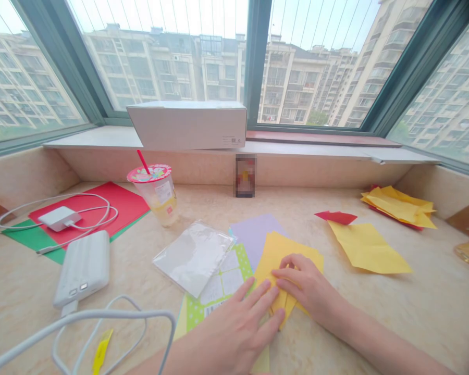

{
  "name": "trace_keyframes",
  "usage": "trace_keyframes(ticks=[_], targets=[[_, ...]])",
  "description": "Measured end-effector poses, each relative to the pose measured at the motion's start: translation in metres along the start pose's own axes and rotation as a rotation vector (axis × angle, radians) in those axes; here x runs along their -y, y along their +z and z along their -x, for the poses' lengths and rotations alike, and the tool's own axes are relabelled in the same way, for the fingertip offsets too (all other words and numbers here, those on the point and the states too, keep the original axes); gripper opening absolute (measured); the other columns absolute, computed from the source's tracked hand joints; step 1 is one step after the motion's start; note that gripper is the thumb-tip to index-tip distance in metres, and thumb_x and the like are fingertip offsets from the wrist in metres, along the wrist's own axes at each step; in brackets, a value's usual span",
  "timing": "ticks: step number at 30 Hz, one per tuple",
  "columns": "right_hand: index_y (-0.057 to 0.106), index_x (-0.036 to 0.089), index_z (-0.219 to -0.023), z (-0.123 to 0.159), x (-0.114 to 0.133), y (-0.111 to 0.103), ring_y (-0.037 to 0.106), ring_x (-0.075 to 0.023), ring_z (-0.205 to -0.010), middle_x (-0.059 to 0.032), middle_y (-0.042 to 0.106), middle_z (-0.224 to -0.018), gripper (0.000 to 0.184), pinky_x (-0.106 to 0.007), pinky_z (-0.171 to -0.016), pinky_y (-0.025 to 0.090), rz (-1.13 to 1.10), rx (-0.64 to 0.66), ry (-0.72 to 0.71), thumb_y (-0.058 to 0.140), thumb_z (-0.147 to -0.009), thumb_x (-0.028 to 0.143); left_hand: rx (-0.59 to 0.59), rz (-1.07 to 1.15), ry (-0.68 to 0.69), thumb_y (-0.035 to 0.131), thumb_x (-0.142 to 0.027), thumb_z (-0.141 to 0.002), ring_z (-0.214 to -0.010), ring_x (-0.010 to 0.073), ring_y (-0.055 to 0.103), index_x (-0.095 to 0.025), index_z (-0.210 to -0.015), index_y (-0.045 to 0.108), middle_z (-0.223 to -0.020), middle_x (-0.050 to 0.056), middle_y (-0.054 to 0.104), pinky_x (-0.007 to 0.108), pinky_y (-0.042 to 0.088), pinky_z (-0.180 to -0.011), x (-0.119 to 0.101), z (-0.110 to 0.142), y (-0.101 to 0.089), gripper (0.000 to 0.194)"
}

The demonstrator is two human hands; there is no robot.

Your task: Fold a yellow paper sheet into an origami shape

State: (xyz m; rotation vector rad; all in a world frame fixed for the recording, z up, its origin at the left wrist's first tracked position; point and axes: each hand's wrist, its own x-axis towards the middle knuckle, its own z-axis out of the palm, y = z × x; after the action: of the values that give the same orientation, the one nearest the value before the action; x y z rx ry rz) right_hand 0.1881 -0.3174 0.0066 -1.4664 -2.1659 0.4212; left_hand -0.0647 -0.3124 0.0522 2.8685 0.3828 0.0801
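A folded piece of yellow paper (278,250) lies on the table in front of me, with a creased, narrow lower end. My left hand (250,312) rests flat on its left part, fingers stretched out and apart. From the right, my right hand (308,286) bends its thumb and fingers together at the paper's middle, seemingly pinching a fold there; the fingertips' exact hold is partly hidden. Beneath and beside the yellow paper are a lilac sheet (254,229) and a green dotted packet (193,312). A clear plastic sleeve with white contents (193,255) overlaps the packet.
To the right lie a yellow square sheet (369,250), a red folded piece (336,216) and stacked yellow papers (398,204). On the left are a drink cup (162,200), red paper (121,203), a charger (59,217), a power bank (84,265) and a looping white cable (101,314).
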Motion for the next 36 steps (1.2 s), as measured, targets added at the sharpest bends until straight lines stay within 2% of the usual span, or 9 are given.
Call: trace_keyframes(ticks=[5,11,15,23,28,32,36], targets=[[0.075,0.025,-0.107,0.002,-0.001,0.001,0.063,-0.0249,-0.100,-0.0089,0.065,-0.107,0.023,-0.042,-0.090,0.053,-0.009,-0.019,-0.005,0.057,-0.096,0.016,-0.025,-0.070,0.005,0.042,-0.053,-0.101,-0.148,0.0345,0.032,-0.014,-0.152,0.035,-0.158,0.020,0.038,0.053,0.030,-0.119,0.004,-0.003,0.008,0.066],[0.074,0.025,-0.105,0.002,-0.006,0.001,0.064,-0.0240,-0.103,-0.0085,0.065,-0.109,0.022,-0.042,-0.094,0.053,-0.076,0.011,0.040,0.055,-0.097,0.018,-0.083,-0.179,0.022,0.038,-0.032,-0.104,-0.143,0.0312,0.041,-0.014,-0.150,0.040,-0.154,0.019,0.045,0.047,0.033,-0.117,0.006,-0.003,0.016,0.049],[0.074,0.025,-0.107,0.001,-0.007,0.004,0.064,-0.0250,-0.103,-0.0094,0.066,-0.110,0.023,-0.043,-0.092,0.054,-0.032,0.025,0.037,0.055,-0.096,0.015,-0.115,-0.250,0.045,0.039,-0.032,-0.104,-0.142,0.0324,0.043,-0.014,-0.148,0.041,-0.152,0.019,0.047,0.048,0.035,-0.115,0.009,-0.004,0.024,0.048],[0.073,0.025,-0.108,0.001,-0.006,0.007,0.066,-0.0245,-0.099,-0.0078,0.068,-0.106,0.026,-0.042,-0.088,0.055,0.012,-0.019,0.028,0.058,-0.093,0.011,-0.138,-0.348,0.060,0.035,-0.027,-0.106,-0.139,0.0315,0.047,-0.015,-0.141,0.048,-0.149,0.017,0.051,0.049,0.041,-0.112,0.010,-0.007,0.025,0.039],[0.074,0.026,-0.107,0.002,-0.005,0.007,0.065,-0.0246,-0.097,-0.0073,0.068,-0.104,0.027,-0.042,-0.086,0.055,0.033,-0.026,0.015,0.059,-0.092,0.009,-0.159,-0.336,0.052,0.037,-0.026,-0.106,-0.137,0.0314,0.049,-0.015,-0.140,0.049,-0.149,0.017,0.051,0.049,0.041,-0.113,0.010,-0.008,0.028,0.038],[0.074,0.025,-0.102,0.002,-0.002,0.003,0.064,-0.0254,-0.097,-0.0085,0.067,-0.104,0.022,-0.043,-0.085,0.054,0.032,-0.022,0.012,0.057,-0.094,0.013,-0.124,-0.243,0.038,0.037,-0.029,-0.105,-0.139,0.0320,0.046,-0.017,-0.142,0.047,-0.149,0.017,0.050,0.050,0.039,-0.114,0.012,-0.008,0.027,0.040],[0.075,0.024,-0.096,0.001,0.007,-0.004,0.063,-0.0238,-0.089,-0.0070,0.066,-0.093,0.024,-0.041,-0.080,0.053,-0.005,0.045,-0.003,0.052,-0.099,0.018,-0.115,-0.122,-0.009,0.042,-0.035,-0.104,-0.142,0.0316,0.042,-0.020,-0.144,0.046,-0.150,0.017,0.049,0.049,0.037,-0.116,0.012,-0.007,0.023,0.043]])
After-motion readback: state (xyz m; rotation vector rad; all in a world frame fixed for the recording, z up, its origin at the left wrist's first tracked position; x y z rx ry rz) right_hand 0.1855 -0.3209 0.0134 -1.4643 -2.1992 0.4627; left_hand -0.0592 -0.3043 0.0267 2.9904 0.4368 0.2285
